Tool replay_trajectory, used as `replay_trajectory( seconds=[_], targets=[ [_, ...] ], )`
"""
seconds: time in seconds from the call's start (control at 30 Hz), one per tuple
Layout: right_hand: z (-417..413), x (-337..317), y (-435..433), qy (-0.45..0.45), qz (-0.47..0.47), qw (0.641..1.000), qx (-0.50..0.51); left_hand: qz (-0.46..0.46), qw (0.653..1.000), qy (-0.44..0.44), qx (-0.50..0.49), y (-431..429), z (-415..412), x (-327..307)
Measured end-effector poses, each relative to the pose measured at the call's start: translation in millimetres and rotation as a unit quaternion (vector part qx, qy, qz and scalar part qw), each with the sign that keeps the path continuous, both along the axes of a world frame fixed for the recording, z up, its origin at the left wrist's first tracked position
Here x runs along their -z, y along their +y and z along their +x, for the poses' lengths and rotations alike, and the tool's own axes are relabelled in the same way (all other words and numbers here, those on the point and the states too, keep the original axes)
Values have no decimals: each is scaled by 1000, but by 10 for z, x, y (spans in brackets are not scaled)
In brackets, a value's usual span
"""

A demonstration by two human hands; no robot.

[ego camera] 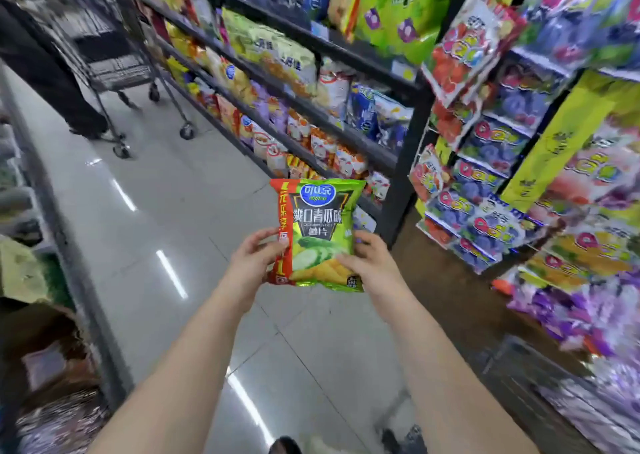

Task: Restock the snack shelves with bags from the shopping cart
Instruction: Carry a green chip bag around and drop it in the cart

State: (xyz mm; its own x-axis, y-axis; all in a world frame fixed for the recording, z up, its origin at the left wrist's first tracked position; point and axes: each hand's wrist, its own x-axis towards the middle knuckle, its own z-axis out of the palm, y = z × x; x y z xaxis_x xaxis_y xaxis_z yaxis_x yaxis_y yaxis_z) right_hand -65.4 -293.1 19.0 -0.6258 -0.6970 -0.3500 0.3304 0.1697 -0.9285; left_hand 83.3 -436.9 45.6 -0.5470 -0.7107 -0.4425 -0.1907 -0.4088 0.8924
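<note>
A green bag of cucumber chips (pixel 320 225) with a red side strip is held upright over the aisle floor, in the middle of the view. My left hand (pixel 252 263) grips its lower left edge and my right hand (pixel 372 263) grips its lower right edge. The dark snack shelves (pixel 311 114) full of chip bags run along the right, just beyond the bag. A wire shopping cart (pixel 540 381) with purple bags sits at the lower right, blurred.
A rack of hanging candy bags (pixel 485 162) stands at the right. Another shopping cart (pixel 114 62) and a person in dark trousers (pixel 52 72) are up the aisle at the far left. A low shelf edge (pixel 69 245) runs along the left.
</note>
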Motion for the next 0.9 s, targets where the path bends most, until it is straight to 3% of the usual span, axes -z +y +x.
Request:
replay_trajectory(
  seconds=[0.33, 0.5, 0.73, 0.9],
  targets=[
    [179, -600, -2396, 51, -68, 995, -59, -42, 992, 58, -104, -2064, 367, -476],
    [-209, -1037, -3500, 88, -106, 987, -82, -78, 985, 90, -122, -3136, 66, -821],
    [-1021, -1844, -5369, 167, -163, 967, -107, -205, 962, 127, -131, -4851, -675, -1668],
    [-1399, -2177, -6553, 169, -182, 961, -122, -230, 956, 128, -133, -6044, -1055, -1971]
  ],
)
